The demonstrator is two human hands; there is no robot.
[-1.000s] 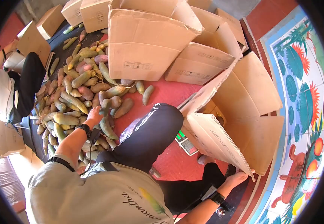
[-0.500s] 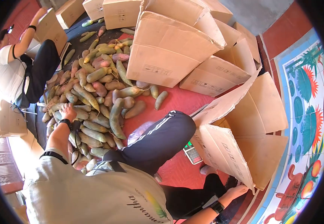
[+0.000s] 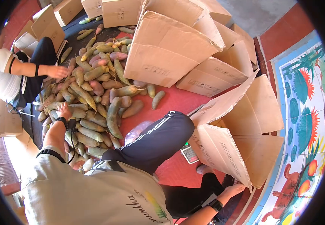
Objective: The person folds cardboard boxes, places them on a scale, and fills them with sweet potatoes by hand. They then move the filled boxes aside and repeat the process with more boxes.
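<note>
A big pile of long green and pinkish fruits (image 3: 95, 86) lies on the red floor to my left. My left hand (image 3: 62, 111), with a black band on the wrist, rests at the pile's near left edge, fingers curled over a green fruit (image 3: 76, 112). My right hand (image 3: 234, 189) grips the lower corner of a flap of an open cardboard box (image 3: 222, 153) at my right. My bent leg in dark striped trousers (image 3: 158, 138) lies between the two hands.
A scale with a green display (image 3: 189, 153) sits on the floor beside the open box. Several cardboard boxes (image 3: 170, 52) stand behind the pile. A co-worker's hand (image 3: 57, 71) reaches into the pile from the left. A clear plastic bag (image 3: 134, 132) lies by my knee.
My left hand let go of a long fruit near the pile's middle and moved left to the pile's near edge. The co-worker lowered an arm onto the pile. My right hand stayed on the flap.
</note>
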